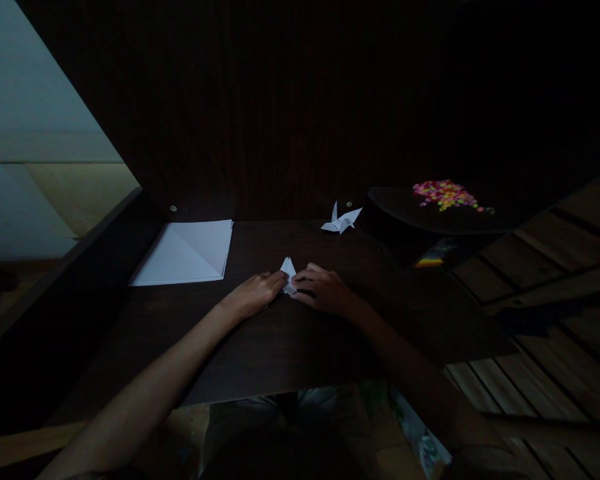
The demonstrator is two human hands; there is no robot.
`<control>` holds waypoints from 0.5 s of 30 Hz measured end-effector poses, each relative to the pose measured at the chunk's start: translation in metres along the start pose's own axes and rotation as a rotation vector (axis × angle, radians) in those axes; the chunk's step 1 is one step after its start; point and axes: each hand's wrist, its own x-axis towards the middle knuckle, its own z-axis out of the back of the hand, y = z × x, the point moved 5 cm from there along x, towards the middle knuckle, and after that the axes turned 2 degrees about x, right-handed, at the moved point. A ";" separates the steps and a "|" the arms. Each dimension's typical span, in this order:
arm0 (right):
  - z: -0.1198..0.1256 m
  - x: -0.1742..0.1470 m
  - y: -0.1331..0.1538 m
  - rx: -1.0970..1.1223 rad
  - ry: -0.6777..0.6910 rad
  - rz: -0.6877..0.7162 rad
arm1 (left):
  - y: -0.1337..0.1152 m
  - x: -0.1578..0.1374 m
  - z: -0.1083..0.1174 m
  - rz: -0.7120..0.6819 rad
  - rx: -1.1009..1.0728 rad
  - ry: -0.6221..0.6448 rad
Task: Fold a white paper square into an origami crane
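A small piece of folded white paper [289,272] lies on the dark desk in front of me, its two narrow points facing away. My left hand [257,293] closes on its left side, fingers pressed to the paper. From the other side my right hand [324,288] grips the right edge with bent fingers. Parts of the paper are covered by my fingertips. Beyond my right hand stands a finished-looking white paper crane [341,220]. To the left is a stack of white paper sheets [187,253], the top one showing a diagonal crease.
A rounded dark shelf [395,203] at the right bears a heap of small colourful pieces [445,195]. Dark wood panels rise behind the desk [280,353] and along its left side. Wooden slats [545,360] lie below at the right.
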 end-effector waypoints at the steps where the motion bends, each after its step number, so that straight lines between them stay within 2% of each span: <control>1: -0.001 -0.001 -0.001 -0.012 -0.003 0.005 | 0.000 -0.001 0.000 0.000 -0.013 -0.004; 10: -0.005 0.000 0.001 -0.140 0.019 0.055 | -0.002 -0.009 0.007 -0.018 -0.097 -0.038; 15: -0.001 -0.002 0.009 -0.141 0.084 0.034 | 0.003 -0.011 0.013 0.034 -0.297 -0.091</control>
